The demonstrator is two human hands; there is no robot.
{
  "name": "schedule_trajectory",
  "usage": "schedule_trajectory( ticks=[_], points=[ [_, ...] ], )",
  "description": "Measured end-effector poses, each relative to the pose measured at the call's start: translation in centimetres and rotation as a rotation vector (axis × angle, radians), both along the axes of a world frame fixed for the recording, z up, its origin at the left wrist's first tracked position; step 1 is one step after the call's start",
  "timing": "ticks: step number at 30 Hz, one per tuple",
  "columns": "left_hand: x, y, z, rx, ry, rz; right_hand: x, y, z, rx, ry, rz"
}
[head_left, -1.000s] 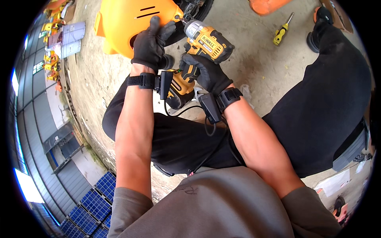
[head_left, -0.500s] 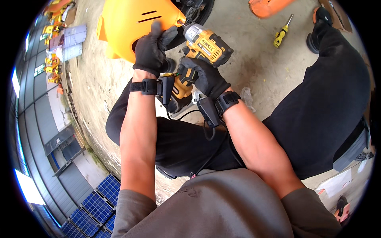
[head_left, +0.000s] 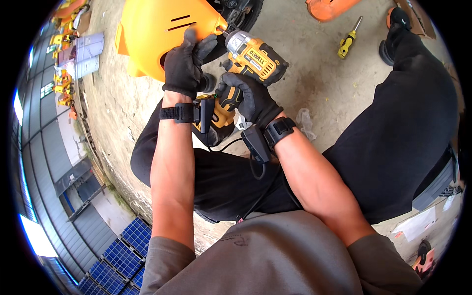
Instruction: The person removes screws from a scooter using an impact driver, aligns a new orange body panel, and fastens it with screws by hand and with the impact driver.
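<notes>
Yellow-orange moulded plastic cover at upper left, forward of both hands, with slots in the face and a dark opening at the near edge. Left hand, black-gloved, at that near edge: fingers partly extended and spread, one raised over the face. Cannot tell resting contact from a true grip.

Just beyond the left fingertips, toward the right: small tab at the cover's right edge. Bit pointed at the tab from the right; seating in the hole not resolvable. Behind the tab, partly hidden: black-tyred wheel.

Cordless impact driver right of the tab, long axis of the head running upper left to lower right, nose toward the cover. Battery end low, between the wrists, partly behind the left wrist unit. Right hand, also gloved, closed around the pistol grip; left hand nearer to the tab. Loose cable slung between the forearms, clear of the bit.

Farther right: crumpled clear plastic on concrete, orange curved part at the top, yellow-handled screwdriver, well apart from both hands.
</notes>
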State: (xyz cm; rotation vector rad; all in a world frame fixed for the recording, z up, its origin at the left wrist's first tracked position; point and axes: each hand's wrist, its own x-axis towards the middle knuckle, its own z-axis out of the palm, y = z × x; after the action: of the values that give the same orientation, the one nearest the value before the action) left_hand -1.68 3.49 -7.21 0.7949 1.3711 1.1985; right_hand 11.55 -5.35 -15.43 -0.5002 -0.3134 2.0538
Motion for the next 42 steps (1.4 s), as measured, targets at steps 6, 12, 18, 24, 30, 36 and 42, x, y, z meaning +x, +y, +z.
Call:
schedule_trajectory(
  ticks=[6,12,18,24,30,36,42],
  points=[
    [-0.1,0.0,-0.1,0.005,0.011,-0.002,-0.6,-0.3,-0.5,0.092,-0.067,-0.057],
    [0.3,0.1,0.2,0.018,-0.001,-0.013,-0.3,0.1,0.7,-0.117,0.087,-0.037],
    [0.3,0.0,0.2,0.026,-0.02,-0.005,0.0,-0.1,0.1,-0.067,0.013,0.021],
    [0.3,0.1,-0.2,0.003,-0.006,-0.007,-0.2,-0.4,0.2,0.016,-0.041,-0.049],
    [0.3,0.0,0.0,-0.046,-0.025,0.029,0.0,-0.3,0.1,0.056,-0.097,-0.017],
    [0.3,0.1,-0.2,-0.011,-0.038,0.028,0.2,-0.3,0.1,0.09,-0.13,0.012],
    [0.6,-0.1,-0.1,-0.02,-0.048,0.03,-0.1,-0.2,0.0,0.039,-0.071,-0.036]
  ],
)
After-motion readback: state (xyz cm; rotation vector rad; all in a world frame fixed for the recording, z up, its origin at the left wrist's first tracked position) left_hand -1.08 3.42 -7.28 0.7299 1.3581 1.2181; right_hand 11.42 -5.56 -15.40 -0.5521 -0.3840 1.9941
